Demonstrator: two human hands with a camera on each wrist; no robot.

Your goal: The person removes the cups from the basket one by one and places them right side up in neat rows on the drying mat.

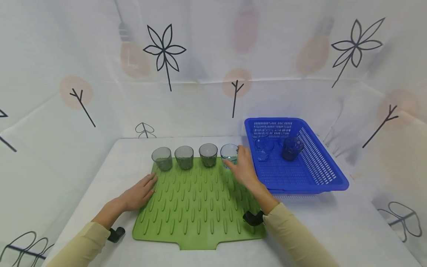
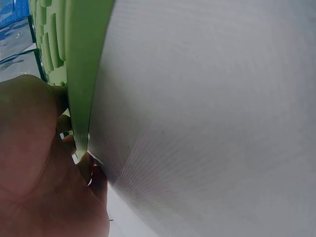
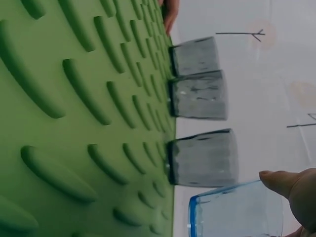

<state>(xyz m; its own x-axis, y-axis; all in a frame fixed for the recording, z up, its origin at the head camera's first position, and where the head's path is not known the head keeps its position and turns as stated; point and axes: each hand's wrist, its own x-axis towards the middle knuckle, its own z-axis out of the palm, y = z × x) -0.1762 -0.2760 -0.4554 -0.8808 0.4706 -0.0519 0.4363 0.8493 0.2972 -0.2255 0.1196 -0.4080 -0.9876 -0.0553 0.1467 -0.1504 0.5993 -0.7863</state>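
Observation:
My right hand (image 1: 243,167) grips a pale blue clear glass (image 1: 229,152), thumb on its near side and fingers around the right of its rim. This glass is at the right end of a row along the back edge of a green ridged mat (image 1: 200,207). Beside it to the left are three grey glasses (image 3: 206,159), all upright. In the right wrist view the blue glass (image 3: 237,212) appears at the bottom, with my thumb at its rim. My left hand (image 1: 138,193) rests at the mat's left edge, fingers extended and touching it.
A blue plastic basket (image 1: 328,163) stands to the right of the mat, holding a dark-looking glass mug (image 1: 292,148) and several clear glasses (image 1: 263,145). The white table (image 1: 116,163) backs onto a patterned cloth (image 1: 200,107).

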